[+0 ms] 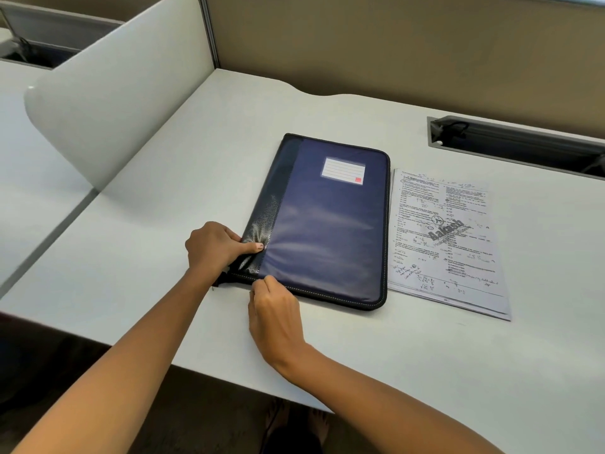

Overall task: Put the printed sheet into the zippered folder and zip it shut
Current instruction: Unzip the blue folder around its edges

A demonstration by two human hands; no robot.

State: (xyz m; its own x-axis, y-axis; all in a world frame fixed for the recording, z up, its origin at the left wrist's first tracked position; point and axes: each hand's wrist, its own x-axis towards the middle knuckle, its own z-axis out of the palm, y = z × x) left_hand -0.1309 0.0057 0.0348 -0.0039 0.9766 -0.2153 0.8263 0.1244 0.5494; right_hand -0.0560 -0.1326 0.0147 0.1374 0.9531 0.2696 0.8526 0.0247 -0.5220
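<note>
On the desk (157, 198): a dark blue folder (327, 224) lies flat and closed, with its black spine strip on the left and a zip running round its edge.
Folder front: a lined label card (343, 171) sits in a clear pocket near the far edge.
Printed sheet (448, 244): it is outside the folder, flat on the desk just to the folder's right, and its left edge meets the folder's right edge. It carries printed text, a grey watermark and handwritten notes. Edges of more paper show beneath it.
Left hand (212, 245): it grips the folder's near left corner at the spine strip, with the thumb lying on top and the fingers curled over the left edge.
Right hand (275, 309): it is at the folder's near edge, just right of the left hand. Its fingers are curled and the fingertips pinch the edge at the zip. The pull is hidden under them.
Near left corner: a small black tab (220, 280) sticks out from the folder beside the left wrist.
Left side: a white divider panel (114, 93) stands upright along the desk's edge.
Far right: a dark cable slot (517, 142) is set into the desk top, apart from the sheet.
Behind: a tan partition wall (393, 44) closes off the back of the desk.
</note>
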